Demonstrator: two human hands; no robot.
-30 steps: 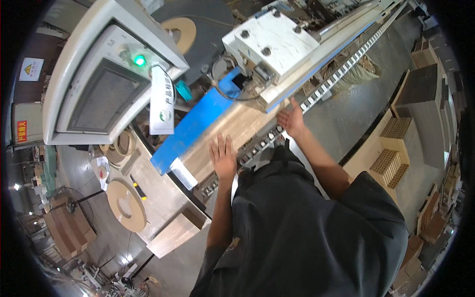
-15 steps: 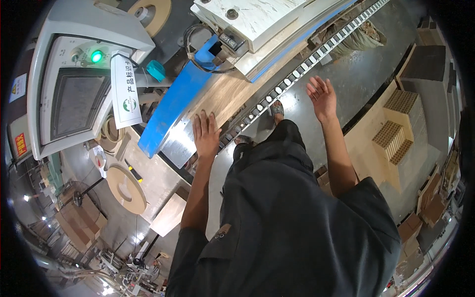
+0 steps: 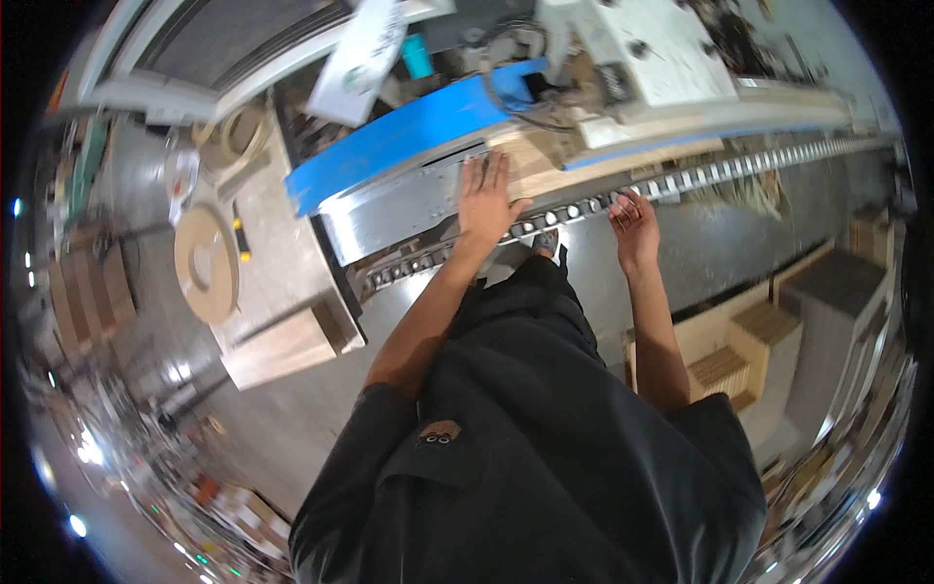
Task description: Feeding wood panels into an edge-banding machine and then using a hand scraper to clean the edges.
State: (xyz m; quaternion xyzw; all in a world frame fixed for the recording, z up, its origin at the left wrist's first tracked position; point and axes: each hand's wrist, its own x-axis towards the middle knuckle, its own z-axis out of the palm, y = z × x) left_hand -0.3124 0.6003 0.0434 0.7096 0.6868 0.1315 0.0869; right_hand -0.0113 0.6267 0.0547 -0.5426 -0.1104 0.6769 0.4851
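My left hand (image 3: 484,200) lies flat with its fingers stretched out, over the end of a light wood-grain board (image 3: 535,164). That board runs to the right beneath a white machine housing (image 3: 671,58). A bare metal plate (image 3: 389,209) extends to the left of my left hand, with a curved blue guard (image 3: 409,131) behind it. My right hand (image 3: 635,234) hovers at the near side of a roller track (image 3: 696,178), its fingers loosely bent and slightly apart. Nothing shows in it; whether its fingertips touch the track is unclear.
At left, a worktop (image 3: 277,282) carries a roll of edge banding (image 3: 206,263), a yellow-and-black hand tool (image 3: 241,234) and a wooden piece (image 3: 277,348). A white tag (image 3: 360,63) hangs by the control panel (image 3: 233,39). Stacked panels (image 3: 827,302) stand at right.
The view has turned. The board has slid right along the metal plate, my left hand travelling with it and uncovering more plate. My right hand has come closer to the roller track, its fingers more bent.
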